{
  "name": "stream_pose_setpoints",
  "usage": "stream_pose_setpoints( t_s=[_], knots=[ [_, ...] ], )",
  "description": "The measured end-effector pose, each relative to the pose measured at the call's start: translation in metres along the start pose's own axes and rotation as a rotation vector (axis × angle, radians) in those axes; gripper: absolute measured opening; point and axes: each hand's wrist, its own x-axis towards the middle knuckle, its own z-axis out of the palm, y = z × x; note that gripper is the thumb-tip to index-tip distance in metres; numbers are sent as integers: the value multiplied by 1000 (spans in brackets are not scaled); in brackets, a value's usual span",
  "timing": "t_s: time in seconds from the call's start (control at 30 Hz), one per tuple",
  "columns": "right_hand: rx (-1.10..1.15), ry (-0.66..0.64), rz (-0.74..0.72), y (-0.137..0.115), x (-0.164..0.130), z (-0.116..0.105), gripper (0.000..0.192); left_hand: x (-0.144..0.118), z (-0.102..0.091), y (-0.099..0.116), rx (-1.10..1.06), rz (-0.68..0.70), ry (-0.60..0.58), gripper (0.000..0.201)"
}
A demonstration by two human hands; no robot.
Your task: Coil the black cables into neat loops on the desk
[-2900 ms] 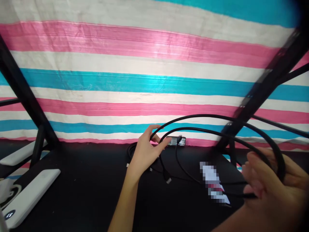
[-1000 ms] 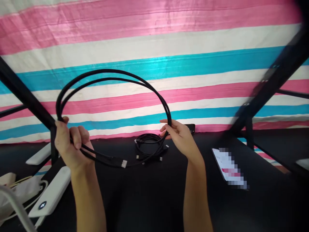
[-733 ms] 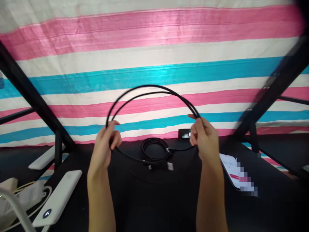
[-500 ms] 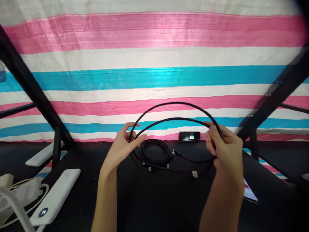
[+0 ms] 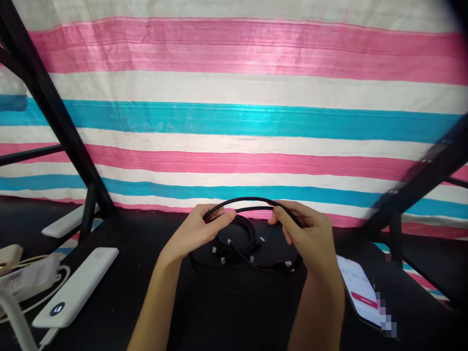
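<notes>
A looped black cable (image 5: 252, 199) arcs between my two hands, just above the black tabletop. My left hand (image 5: 204, 224) pinches the loop's left side between thumb and fingers. On the right side, my right hand (image 5: 303, 226) is closed round the strands. The lower part of the loop hangs down near the table, with a light-coloured connector (image 5: 288, 264) by my right wrist. Behind and below the loop lies a second coiled black cable (image 5: 252, 231), several small metal plugs showing around it. My fingers hide parts of both cables.
A phone with a lit screen (image 5: 360, 287) lies right of my right forearm. At left are a white power bank (image 5: 78, 287), another white slab (image 5: 68, 222) and a white adapter with cords (image 5: 34, 275). Black frame legs (image 5: 58, 117) flank a striped sheet (image 5: 234, 117).
My hands have come closer together and lower, so the held loop is narrower and flatter. The view has shifted; more of the phone at right shows, and the small dark device behind is hidden.
</notes>
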Motion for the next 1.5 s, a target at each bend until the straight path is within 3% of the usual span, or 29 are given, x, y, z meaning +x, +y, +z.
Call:
stream_pose_setpoints(
  t_s=[0.1, 0.27, 0.37, 0.6, 0.73, 0.87, 1.03, 1.17, 1.3, 1.4, 1.5],
  knots=[
    [-29, 0, -24, -1, 0, 1, 13, 2, -1, -3, -179, -74, -95, 51],
    [-79, -47, -112, -4, -3, -2, 15, 6, 3, -3, -504, -310, -374, 54],
    [-129, -35, -186, -8, -5, 0, 17, 5, 9, -1, -550, -291, -445, 45],
    [-159, 87, -335, -8, 2, 15, 19, -1, 9, 2, -284, -56, -94, 38],
    [-175, 251, -295, 2, 7, 17, 13, 1, 8, 1, -75, 59, 109, 36],
    [-106, 519, -228, 12, 11, 7, 5, 2, 8, 1, 103, 182, 363, 31],
    [41, 742, -142, 13, 11, -18, 12, 2, 1, -1, 164, 248, 534, 29],
    [83, 769, -107, 10, 8, -32, 13, 1, -7, -2, 125, 303, 665, 28],
    [79, 754, -193, 7, 5, -31, 14, 0, -9, -1, 86, 400, 759, 29],
    [-1, 699, -232, 5, 3, -23, 13, -2, -4, 2, 125, 451, 726, 31],
    [-117, 584, -315, 2, 3, -12, 10, -5, 5, 5, 161, 433, 605, 28]
  ],
)
